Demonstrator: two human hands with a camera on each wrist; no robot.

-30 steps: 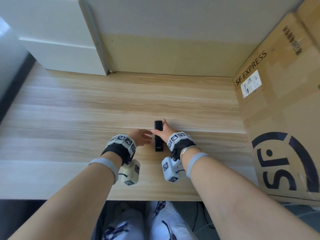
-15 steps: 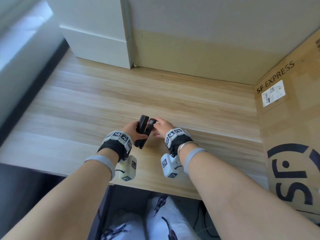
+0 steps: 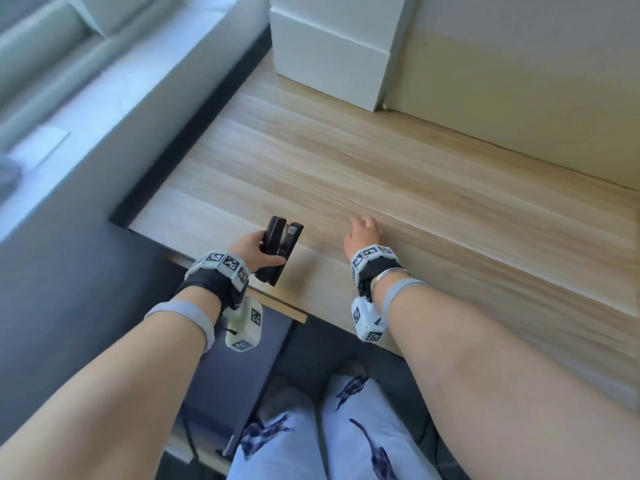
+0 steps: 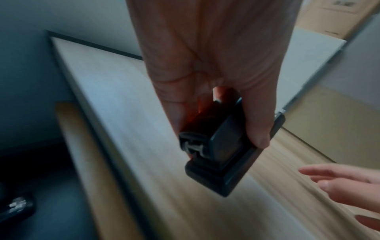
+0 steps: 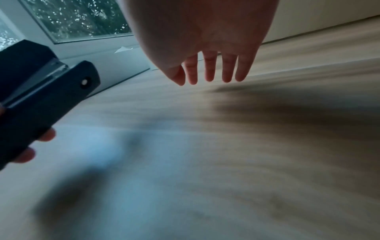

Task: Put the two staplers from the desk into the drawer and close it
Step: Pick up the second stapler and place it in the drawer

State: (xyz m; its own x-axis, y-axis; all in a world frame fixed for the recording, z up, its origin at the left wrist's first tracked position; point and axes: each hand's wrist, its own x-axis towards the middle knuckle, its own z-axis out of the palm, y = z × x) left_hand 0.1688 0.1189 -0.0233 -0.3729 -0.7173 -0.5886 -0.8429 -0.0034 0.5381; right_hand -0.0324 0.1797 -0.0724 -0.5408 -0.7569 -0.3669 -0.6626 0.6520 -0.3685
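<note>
left hand (image 3: pixel 254 252) grips a black stapler (image 3: pixel 280 249) above the near edge of the desk (image 3: pixel 433 188).
right hand (image 3: pixel 362 233) hovers empty over the wood, fingers (image 5: pixel 209 69) straight; only the right wrist view shows a window (image 5: pixel 82 17), only the head view a white box (image 3: pixel 329 53).

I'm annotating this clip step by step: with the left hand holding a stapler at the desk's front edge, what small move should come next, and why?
Probably carry the black stapler left and down off the desk edge. The left hand grips it over the front left corner, the right hand is empty and open, and no drawer shows clearly yet.
</note>
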